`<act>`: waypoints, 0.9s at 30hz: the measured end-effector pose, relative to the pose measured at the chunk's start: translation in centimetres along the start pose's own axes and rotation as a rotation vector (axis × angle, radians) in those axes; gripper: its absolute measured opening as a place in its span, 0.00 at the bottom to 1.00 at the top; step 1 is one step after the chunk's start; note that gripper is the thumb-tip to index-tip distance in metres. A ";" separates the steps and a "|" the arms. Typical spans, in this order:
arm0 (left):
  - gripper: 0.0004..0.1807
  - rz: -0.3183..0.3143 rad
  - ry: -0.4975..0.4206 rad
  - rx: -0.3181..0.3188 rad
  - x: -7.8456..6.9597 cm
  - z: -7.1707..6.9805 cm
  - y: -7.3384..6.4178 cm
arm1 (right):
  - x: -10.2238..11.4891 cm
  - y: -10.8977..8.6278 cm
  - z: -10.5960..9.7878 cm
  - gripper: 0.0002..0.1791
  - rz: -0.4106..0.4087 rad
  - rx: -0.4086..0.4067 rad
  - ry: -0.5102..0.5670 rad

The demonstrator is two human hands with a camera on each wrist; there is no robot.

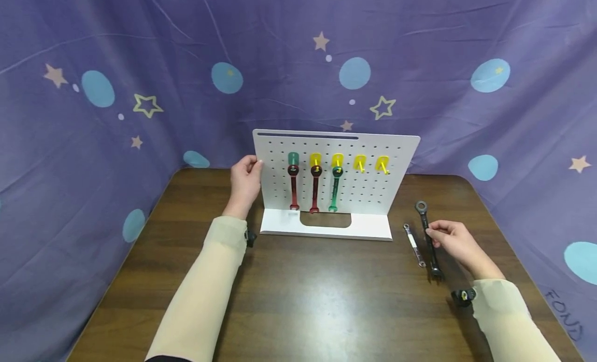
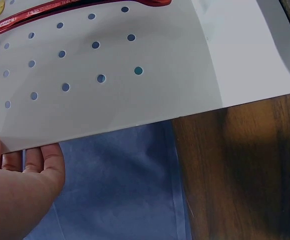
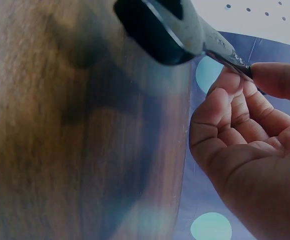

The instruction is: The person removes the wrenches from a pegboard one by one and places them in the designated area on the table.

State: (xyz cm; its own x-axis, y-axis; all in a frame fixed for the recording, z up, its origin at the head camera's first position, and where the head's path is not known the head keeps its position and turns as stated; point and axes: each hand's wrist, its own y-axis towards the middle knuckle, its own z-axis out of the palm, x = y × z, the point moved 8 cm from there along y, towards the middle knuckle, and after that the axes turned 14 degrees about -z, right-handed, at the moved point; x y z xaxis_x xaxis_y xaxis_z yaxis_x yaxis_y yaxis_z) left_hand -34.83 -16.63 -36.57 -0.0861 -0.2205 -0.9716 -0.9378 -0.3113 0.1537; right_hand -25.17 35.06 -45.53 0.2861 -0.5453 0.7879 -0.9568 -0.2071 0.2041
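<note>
My left hand [image 1: 245, 185] grips the left edge of a white pegboard [image 1: 364, 193], thumb in front and fingers behind, as the left wrist view shows. Between thumb and fingertips, my right hand [image 1: 459, 242] pinches a dark combination wrench [image 1: 425, 228] by its shaft, ring end pointing toward the back. Just left of it a smaller silver wrench [image 1: 413, 244] lies on the table. Two red wrenches [image 1: 294, 191] and one green wrench [image 1: 335, 188] hang by their ring ends from hooks on the board. Two yellow hooks [image 1: 359, 163] to their right hold nothing.
The board's white base [image 1: 373, 226] has a cut-out in its front part and stands on a brown wooden table [image 1: 298, 279]. Purple cloth [image 1: 289, 51] with stars and blue dots hangs behind and around the table.
</note>
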 end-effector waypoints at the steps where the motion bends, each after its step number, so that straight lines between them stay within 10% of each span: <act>1: 0.08 -0.004 0.005 -0.001 0.0 -0.1 0.0 | 0.0 0.0 0.0 0.15 0.002 0.003 -0.001; 27: 0.09 -0.033 0.020 0.002 0.1 -0.1 -0.2 | -1.6 -0.5 0.7 0.12 0.061 0.046 0.020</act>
State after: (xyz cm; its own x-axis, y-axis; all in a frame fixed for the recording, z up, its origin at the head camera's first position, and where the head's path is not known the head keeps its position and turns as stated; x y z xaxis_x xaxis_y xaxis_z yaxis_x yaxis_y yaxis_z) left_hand -34.65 -16.73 -36.70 -0.0485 -0.2288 -0.9723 -0.9407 -0.3168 0.1215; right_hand -25.09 35.48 -47.31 0.2254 -0.5419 0.8096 -0.9690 -0.2108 0.1286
